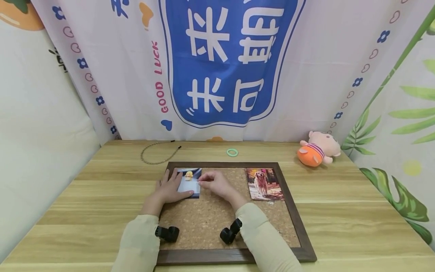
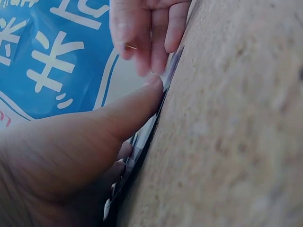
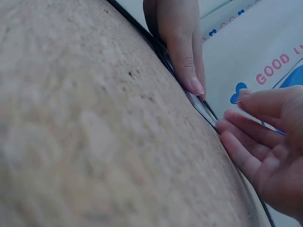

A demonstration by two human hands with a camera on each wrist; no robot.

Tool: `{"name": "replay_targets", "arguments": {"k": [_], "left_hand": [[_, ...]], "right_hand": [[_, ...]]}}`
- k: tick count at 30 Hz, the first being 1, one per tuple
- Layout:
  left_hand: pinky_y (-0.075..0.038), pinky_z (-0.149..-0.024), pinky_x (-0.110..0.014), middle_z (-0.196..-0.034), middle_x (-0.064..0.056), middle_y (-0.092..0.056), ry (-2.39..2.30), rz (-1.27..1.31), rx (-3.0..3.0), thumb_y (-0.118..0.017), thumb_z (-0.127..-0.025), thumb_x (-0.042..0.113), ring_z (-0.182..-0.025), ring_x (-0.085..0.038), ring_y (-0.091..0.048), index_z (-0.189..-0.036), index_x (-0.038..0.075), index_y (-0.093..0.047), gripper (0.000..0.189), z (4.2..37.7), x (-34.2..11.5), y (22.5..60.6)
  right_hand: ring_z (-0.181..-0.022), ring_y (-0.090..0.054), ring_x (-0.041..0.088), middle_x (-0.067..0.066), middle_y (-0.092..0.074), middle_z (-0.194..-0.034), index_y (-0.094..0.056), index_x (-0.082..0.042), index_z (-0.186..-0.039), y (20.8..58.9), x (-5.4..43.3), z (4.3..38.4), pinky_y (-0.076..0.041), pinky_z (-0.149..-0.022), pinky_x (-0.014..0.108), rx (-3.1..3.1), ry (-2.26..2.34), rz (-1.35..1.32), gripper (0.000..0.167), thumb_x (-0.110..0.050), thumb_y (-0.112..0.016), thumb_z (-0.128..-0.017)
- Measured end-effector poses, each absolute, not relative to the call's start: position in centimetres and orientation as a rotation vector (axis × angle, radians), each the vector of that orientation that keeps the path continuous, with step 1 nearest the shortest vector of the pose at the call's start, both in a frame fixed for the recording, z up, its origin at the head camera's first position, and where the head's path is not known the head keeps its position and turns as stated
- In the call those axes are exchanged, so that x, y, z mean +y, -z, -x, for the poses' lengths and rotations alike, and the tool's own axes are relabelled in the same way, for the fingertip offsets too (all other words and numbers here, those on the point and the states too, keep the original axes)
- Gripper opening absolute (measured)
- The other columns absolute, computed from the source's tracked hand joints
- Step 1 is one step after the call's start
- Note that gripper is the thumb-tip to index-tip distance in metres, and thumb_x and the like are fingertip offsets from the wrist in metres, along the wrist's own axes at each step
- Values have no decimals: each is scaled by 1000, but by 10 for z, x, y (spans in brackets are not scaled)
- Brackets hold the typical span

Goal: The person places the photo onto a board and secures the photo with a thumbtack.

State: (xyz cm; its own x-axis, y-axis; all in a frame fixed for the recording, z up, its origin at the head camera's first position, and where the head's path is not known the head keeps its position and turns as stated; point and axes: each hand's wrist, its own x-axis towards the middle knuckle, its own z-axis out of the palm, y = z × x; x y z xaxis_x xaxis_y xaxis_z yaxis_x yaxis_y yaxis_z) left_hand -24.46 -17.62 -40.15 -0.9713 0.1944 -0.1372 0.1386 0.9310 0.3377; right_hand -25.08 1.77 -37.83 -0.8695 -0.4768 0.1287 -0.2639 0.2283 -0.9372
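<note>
A photo (image 1: 188,187) with a yellow duck figure lies at the upper left of a cork board (image 1: 217,219) in a dark wooden frame. My left hand (image 1: 170,189) rests on the photo with fingers and thumb extended, covering its left part. Beside the photo's right edge, my right hand (image 1: 217,186) pinches a thin pin between thumb and forefinger. The pin's metal tip (image 2: 131,47) shows in the left wrist view, while its head is hidden by the fingers. In the right wrist view, the left thumb (image 3: 187,71) lies along the photo's edge, near the right hand's fingers.
A dog photo (image 1: 265,184) lies at the board's upper right, with a small clear object (image 1: 270,203) below it. Behind the board are a thin curved band with black ends (image 1: 142,154) and a green ring (image 1: 232,152). A plush toy (image 1: 319,148) lies at the back right.
</note>
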Motion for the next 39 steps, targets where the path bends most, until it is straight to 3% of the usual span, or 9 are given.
{"name": "replay_targets", "arguments": {"k": [8, 17, 23, 28, 39], "left_hand": [[0, -89, -62, -140, -22, -2, -531, -250, 2911, -47, -74, 64, -124, -41, 9, -136, 0, -19, 94, 244, -177, 401], [0, -91, -60, -141, -19, -1, -487, -237, 2905, -46, -74, 64, -125, -39, 9, -137, 3, -18, 92, 244, -175, 400], [-1, -91, -60, -141, -19, -1, -473, -228, 2908, -44, -75, 64, -125, -38, 10, -138, 4, -17, 92, 246, -175, 401], [0, -92, -59, -141, -19, 0, -457, -207, 2899, -44, -76, 63, -124, -38, 10, -138, 4, -15, 91, 244, -175, 400], [-1, -92, -59, -141, -20, -1, -495, -205, 2894, -47, -76, 61, -124, -39, 9, -138, 4, -17, 89, 239, -174, 396]], "right_hand": [[-70, -53, 17, 10, -61, -81, -63, 6, -90, 385, 13, 282, -43, -60, 26, 2326, 1798, 599, 15, -6, -60, -80], [-71, -56, 14, 6, -61, -78, -62, 4, -96, 392, -12, 314, -47, -65, 27, 2365, 1731, 404, 19, -9, -59, -82], [-70, -58, 14, 6, -61, -79, -63, 5, -95, 397, -28, 318, -48, -62, 24, 2302, 1796, 344, 19, -7, -59, -81], [-68, -56, 11, 2, -62, -81, -66, -1, -93, 400, -35, 315, -46, -59, 23, 2441, 1687, 360, 17, -11, -59, -82], [-80, -55, 9, -6, -63, -85, -70, -13, -87, 407, -45, 314, -42, -68, 25, 2735, 1421, 393, 12, -18, -61, -81]]}}
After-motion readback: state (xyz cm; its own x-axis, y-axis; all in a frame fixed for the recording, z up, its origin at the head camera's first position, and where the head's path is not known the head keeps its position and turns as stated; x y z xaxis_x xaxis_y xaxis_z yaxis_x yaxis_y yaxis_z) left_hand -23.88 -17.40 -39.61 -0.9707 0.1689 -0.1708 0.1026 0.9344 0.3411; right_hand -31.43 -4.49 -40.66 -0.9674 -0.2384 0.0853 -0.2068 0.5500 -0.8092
